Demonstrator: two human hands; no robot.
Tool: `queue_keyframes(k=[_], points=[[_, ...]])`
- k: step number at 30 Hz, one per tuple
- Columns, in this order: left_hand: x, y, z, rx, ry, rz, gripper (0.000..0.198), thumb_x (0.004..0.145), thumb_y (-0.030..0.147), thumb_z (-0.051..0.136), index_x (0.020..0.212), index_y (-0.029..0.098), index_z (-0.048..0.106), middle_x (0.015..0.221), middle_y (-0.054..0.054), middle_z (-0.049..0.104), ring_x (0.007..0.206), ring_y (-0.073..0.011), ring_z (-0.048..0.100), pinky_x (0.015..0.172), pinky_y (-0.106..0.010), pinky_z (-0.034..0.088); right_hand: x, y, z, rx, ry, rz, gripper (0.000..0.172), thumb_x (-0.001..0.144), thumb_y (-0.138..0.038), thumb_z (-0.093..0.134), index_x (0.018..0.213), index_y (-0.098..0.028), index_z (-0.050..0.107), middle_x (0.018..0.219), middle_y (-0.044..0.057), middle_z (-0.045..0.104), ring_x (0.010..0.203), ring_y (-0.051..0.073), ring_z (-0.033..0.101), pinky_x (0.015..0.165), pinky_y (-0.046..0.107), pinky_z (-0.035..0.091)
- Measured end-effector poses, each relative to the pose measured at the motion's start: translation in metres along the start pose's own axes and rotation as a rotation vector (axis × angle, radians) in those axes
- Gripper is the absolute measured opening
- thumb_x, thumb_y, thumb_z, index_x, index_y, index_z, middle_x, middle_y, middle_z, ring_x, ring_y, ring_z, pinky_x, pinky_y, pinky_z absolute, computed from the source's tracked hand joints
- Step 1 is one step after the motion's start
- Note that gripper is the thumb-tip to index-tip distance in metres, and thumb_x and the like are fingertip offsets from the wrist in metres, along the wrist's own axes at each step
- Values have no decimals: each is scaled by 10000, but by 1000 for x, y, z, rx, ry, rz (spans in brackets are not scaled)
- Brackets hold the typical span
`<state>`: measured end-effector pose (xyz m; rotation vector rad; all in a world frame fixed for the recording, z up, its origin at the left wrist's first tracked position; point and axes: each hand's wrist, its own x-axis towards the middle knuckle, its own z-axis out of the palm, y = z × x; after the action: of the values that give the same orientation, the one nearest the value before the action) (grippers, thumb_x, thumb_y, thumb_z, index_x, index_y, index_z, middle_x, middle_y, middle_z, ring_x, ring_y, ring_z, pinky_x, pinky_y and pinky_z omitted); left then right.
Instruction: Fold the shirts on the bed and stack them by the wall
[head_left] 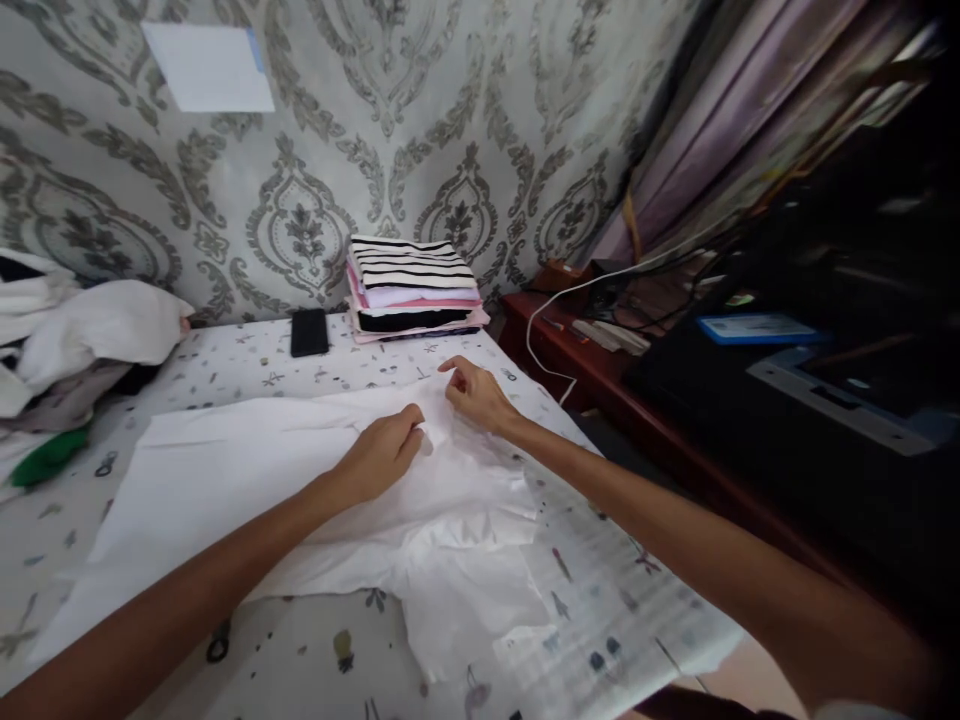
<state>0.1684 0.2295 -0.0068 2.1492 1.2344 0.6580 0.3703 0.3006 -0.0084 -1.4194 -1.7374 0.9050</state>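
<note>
A white shirt [225,470] lies spread on a patterned sheet, with its short sleeve towards the near right side. My left hand [382,452] is closed, pinching a bit of the shirt near its upper right part. Just to the right, my right hand [480,397] is curled at the shirt's far edge. Its index finger is bent outwards, while the other fingers and thumb close on the fabric. Part of the cloth between the two hands is bunched and lifted slightly. The fingertips of the right hand are partly hidden.
A stack of folded clothes [416,290] and a black phone-like item [309,332] sit by the wall. Loose clothes [105,330] are heaped at left. A dark red desk [570,350] with a white cable [531,330] borders the sheet [300,660] at right.
</note>
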Motion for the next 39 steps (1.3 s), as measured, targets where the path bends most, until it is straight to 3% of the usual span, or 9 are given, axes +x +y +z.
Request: queue_keyframes(k=[3, 6, 10, 14, 17, 20, 25, 32, 39], points=[[4, 3, -1, -50, 88, -29, 114, 941, 203, 404, 856, 232, 475, 804, -22, 595, 740, -180, 554, 708, -366, 444, -32, -7, 4, -17, -255, -423, 613, 744, -201, 641, 1347, -275, 561, 1225, 70, 676, 1120, 252, 632, 949, 396, 496], [5, 7, -4, -8, 101, -63, 177, 959, 143, 373, 948, 209, 537, 958, -104, 662, 848, -186, 608, 780, -376, 491, -50, -7, 16, -158, -291, -512, 780, 747, -218, 649, 1490, -319, 433, 1396, 85, 595, 1249, 296, 574, 1037, 459, 454], [-13, -4, -33, 117, 62, -57, 93, 972, 207, 476, 1022, 208, 555, 1101, -115, 673, 1026, -204, 617, 900, -351, 496, -48, -4, 29, -281, -192, -427, 540, 834, -191, 478, 1351, -287, 603, 1028, 59, 737, 851, 240, 687, 780, 379, 535], [-65, -48, -100, 514, 18, -205, 130, 910, 209, 530, 1013, 173, 601, 1151, -143, 656, 1128, -307, 578, 974, -475, 448, -40, -3, 30, -227, -175, -308, 351, 854, -283, 478, 1070, -198, 741, 641, -3, 633, 527, 155, 528, 534, 279, 424], [-107, -91, -148, 928, -52, -376, 243, 877, 196, 503, 1088, 182, 623, 1182, -131, 659, 1119, -312, 592, 933, -457, 473, -37, -4, 28, -100, -148, -164, 325, 828, -356, 517, 966, -177, 751, 495, -50, 460, 437, 115, 366, 452, 252, 295], [-135, -124, -174, 1088, -56, -416, 310, 857, 163, 464, 1099, 172, 657, 1142, -159, 681, 1102, -334, 608, 893, -457, 489, -31, -6, 29, 72, -149, -61, 340, 790, -428, 587, 958, -175, 741, 530, -45, 485, 457, 108, 365, 456, 248, 274], [-139, -143, -189, 943, 68, -503, 338, 900, 229, 395, 1010, 208, 714, 1086, -115, 735, 1011, -288, 663, 769, -357, 509, -16, -9, 30, 304, -147, 66, 406, 685, -531, 733, 913, -195, 744, 718, 19, 663, 608, 152, 537, 547, 265, 396], [-139, -129, -217, 605, 317, -513, 268, 799, 345, 507, 924, 204, 697, 945, -46, 750, 783, -224, 678, 738, -315, 490, -11, -17, 18, 437, -172, 154, 420, 611, -555, 820, 853, -220, 743, 805, 43, 706, 737, 195, 626, 672, 309, 495], [-181, -119, -185, 570, 121, -366, 198, 831, 289, 426, 852, 211, 607, 902, -65, 721, 820, -232, 664, 721, -312, 483, -41, -5, 0, 171, -394, 76, 515, 739, -671, 704, 977, -216, 745, 573, -18, 565, 485, 121, 482, 467, 251, 384]])
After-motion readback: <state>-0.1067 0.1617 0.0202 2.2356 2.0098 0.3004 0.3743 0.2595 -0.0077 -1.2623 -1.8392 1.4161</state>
